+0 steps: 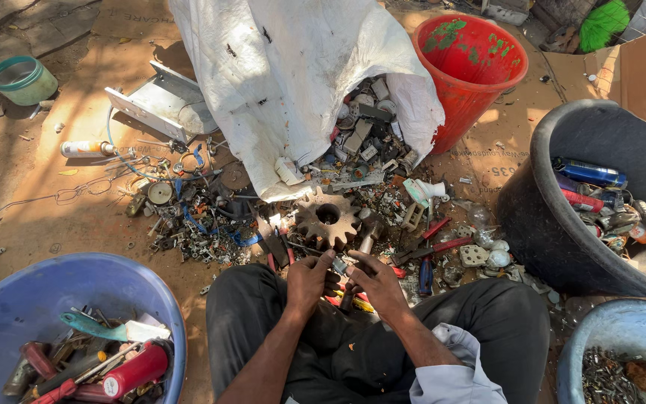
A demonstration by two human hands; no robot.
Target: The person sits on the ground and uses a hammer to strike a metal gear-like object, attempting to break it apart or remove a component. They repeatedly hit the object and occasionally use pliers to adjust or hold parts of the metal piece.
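Metal scrap piece (339,265) pinched between both hands, left hand (309,282) and right hand (380,284) closed around it.

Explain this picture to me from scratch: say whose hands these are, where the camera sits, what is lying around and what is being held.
There is no machine here. A person sits on the ground, and the single camera is worn on their head, looking down past their dark trousers at their own two bare hands.

The left hand and right hand meet over the lap around a small metal piece; it is too covered to name exactly.

Just ahead lies a rusty gear wheel amid a scrap pile of small metal parts, wires and tools on the dirt. A white sack spills more parts behind it.

Containers ring the person: a red bucket, a black tub holding cans and scrap, a blue basin with hand tools, and a second blue basin with small metal bits.
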